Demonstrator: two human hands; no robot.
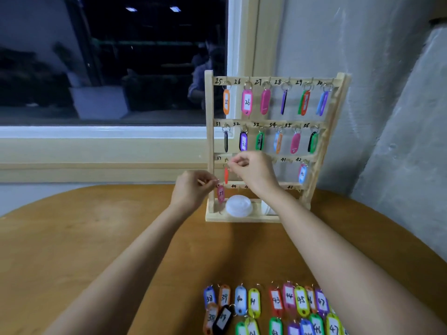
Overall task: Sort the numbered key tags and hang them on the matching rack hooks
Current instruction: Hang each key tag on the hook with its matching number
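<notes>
A wooden key rack (209,141) stands at the table's far side, hooks numbered 25 to 48, with coloured tags on its top two rows and on hook 42. My right hand (251,169) pinches the ring of a red tag (226,175) at hook 37. My left hand (193,189) holds the ring of a pink tag (220,194) marked 37, hanging just below by the rack's left post. Several numbered tags (275,308), 38 to 47, lie in rows at the table's near edge.
A white round lid (239,205) sits on the rack's base. The round wooden table (96,238) stands against a window sill (96,151) and a grey wall (399,117) on the right.
</notes>
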